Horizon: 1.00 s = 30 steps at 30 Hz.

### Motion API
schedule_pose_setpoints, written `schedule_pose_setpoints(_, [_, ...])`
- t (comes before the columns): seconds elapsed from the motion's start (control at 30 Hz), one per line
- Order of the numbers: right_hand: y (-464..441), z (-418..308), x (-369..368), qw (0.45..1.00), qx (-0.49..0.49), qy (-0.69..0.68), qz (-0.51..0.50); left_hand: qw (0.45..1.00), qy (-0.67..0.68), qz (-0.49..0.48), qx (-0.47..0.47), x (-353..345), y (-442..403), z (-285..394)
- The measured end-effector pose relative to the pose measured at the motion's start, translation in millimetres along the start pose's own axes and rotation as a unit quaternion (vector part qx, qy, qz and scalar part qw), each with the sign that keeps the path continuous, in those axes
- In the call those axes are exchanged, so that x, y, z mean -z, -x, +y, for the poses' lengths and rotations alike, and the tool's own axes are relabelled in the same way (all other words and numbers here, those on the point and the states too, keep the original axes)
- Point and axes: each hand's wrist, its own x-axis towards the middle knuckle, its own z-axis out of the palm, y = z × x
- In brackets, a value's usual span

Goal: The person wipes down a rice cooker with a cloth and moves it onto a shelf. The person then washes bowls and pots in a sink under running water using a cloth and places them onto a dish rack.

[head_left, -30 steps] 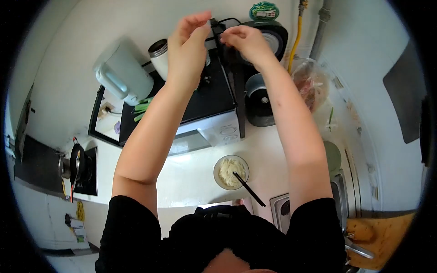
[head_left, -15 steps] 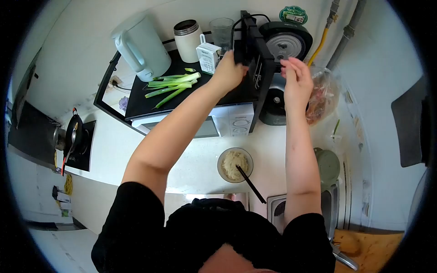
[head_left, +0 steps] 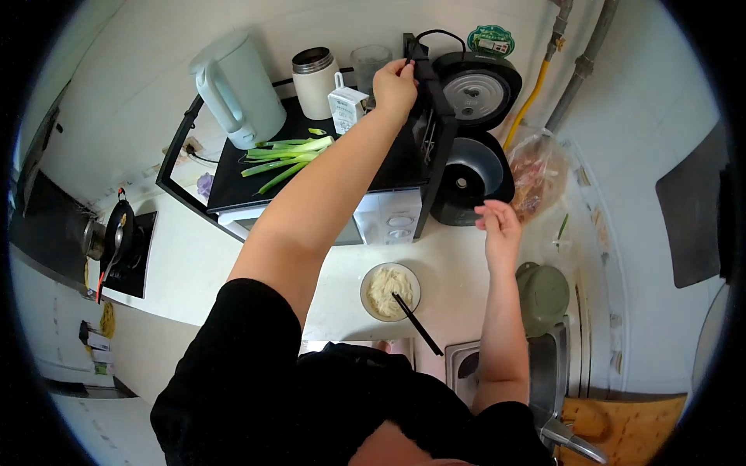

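My left hand (head_left: 395, 87) is raised at the side of the black rack (head_left: 435, 132), its fingers pinched around a black cord (head_left: 439, 32) that loops over the rack's top. My right hand (head_left: 501, 227) hovers in front of the rice cooker (head_left: 458, 210), fingers loosely bent and slightly apart, with nothing seen in them. The cooker's lid (head_left: 472, 95) stands up, and its dark inside shows. On the counter nearer me, a bowl (head_left: 365, 299) holds pale noodles (head_left: 387, 286) with black chopsticks (head_left: 420, 328) resting in it.
Spring onions (head_left: 287, 159), a small carton (head_left: 346, 109), a cream jar (head_left: 315, 85), a glass (head_left: 369, 66) and a kettle (head_left: 241, 93) stand on the microwave (head_left: 388, 217). Right are a plastic bag (head_left: 536, 175), a green container (head_left: 542, 299) and the sink (head_left: 556, 357). A pan (head_left: 116, 221) sits far left.
My left hand has moved up and slightly right along the rack with the cord. My right hand has drawn down and back from the raised lid, uncovering the cooker's inside.
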Motion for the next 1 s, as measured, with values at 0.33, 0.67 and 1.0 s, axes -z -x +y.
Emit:
schedule_pose_setpoints(0.33, [46.7,37.1,30.3,0.995,-0.086,-0.039,0.041,0.976,-0.148,-0.069,-0.148,-3.9,-90.5,47.1])
schedule_pose_setpoints(0.67, [79.4,46.0,57.0,0.985,-0.149,-0.046,0.069,0.88,-0.43,-0.112,-0.169,54.9,-209.2,2.0])
schedule_pose_setpoints(1.0, [99.4,58.2,72.9,0.979,-0.173,-0.028,0.106,0.552,-0.741,-0.357,-0.139,75.9,-191.3,11.8])
